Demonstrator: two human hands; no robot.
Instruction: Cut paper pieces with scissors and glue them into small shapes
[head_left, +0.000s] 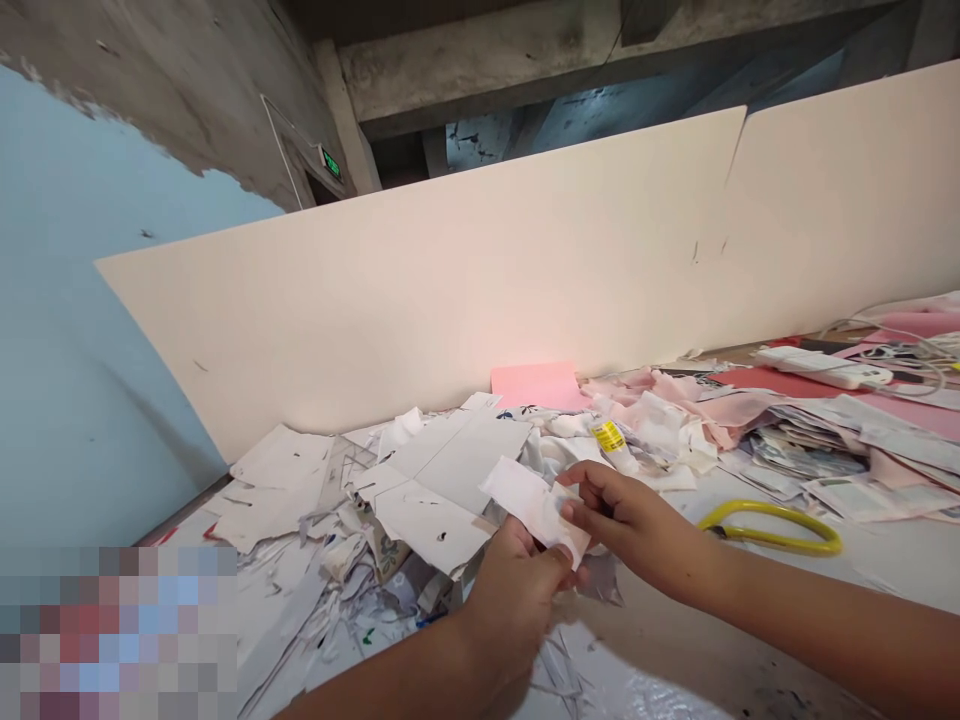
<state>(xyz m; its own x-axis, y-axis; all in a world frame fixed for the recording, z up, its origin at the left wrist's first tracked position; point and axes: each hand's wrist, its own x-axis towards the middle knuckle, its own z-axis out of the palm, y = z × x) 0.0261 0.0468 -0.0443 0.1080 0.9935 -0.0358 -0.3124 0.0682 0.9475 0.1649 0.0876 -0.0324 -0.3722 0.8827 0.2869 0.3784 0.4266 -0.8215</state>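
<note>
White-pink slip [519, 492], paper or cloth, can't tell which, pinched in both hands over the near side of the table [664, 650]. Left hand [514, 575] has thumb on top of its lower end; right hand [626, 520] grips its right edge between thumb and fingers. Grey-white sheets [465, 455] and scraps heaped just left, yellow loop handle [784, 544] lying to the right of the hands, white power strip [821, 367] farther back. Pink sheet [536, 385] leans at the foot of a cream partition [420, 290]. Beyond: blue wall [67, 340], bare concrete beams [480, 75], lit green sign [331, 162], unreadable. Left fingers mostly hidden under the slip, forearms cut off by frame, lower-left corner pixelated
</note>
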